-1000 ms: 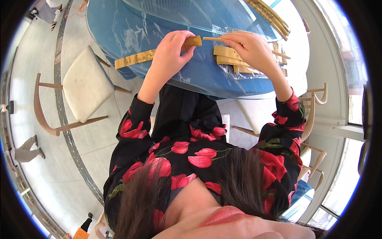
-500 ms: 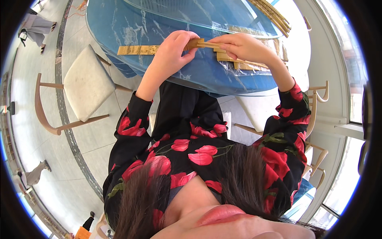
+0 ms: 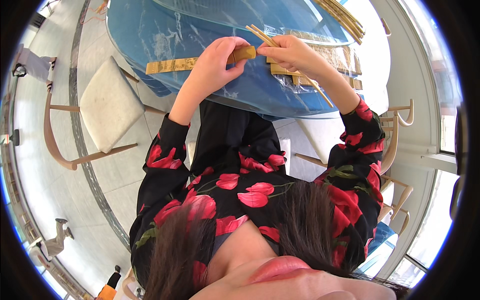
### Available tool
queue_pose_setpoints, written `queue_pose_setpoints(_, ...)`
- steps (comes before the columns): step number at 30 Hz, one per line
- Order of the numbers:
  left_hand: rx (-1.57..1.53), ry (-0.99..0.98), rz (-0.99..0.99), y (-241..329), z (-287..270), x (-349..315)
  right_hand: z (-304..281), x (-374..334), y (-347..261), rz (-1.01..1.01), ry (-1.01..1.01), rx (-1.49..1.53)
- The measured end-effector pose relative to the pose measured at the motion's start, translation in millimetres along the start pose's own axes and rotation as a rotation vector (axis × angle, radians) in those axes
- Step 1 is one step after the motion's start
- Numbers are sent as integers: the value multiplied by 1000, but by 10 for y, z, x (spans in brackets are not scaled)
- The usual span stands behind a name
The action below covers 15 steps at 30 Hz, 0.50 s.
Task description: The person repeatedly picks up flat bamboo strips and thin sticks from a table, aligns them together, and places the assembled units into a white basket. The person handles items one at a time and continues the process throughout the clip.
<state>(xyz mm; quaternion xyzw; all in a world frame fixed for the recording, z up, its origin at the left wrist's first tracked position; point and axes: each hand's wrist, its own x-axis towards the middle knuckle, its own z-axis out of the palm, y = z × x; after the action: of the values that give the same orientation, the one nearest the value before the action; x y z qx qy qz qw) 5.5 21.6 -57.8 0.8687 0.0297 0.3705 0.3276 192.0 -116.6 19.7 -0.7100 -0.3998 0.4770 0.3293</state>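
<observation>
Sleeve of gold paper, my left hand gripping, two pale wooden sticks at right, my right hand grasping

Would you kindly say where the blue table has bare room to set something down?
The blue table looks bare left of the left hand, between the gold strip and the round turntable. A smaller patch borders the near edge, between left wrist and clear plastic. Around the right hand it is crowded with gold sleeves.
</observation>
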Motion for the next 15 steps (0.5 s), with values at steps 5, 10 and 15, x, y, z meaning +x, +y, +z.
queue_pose_setpoints(5,1,-8,-24,88,-27,-15,130,138,38,-39,16,86)
queue_pose_setpoints(10,58,-63,29,38,-9,-42,170,231,94,-17,21,105)
queue_pose_setpoints(15,180,-26,136,87,-35,-17,213,188,96,6,21,167)
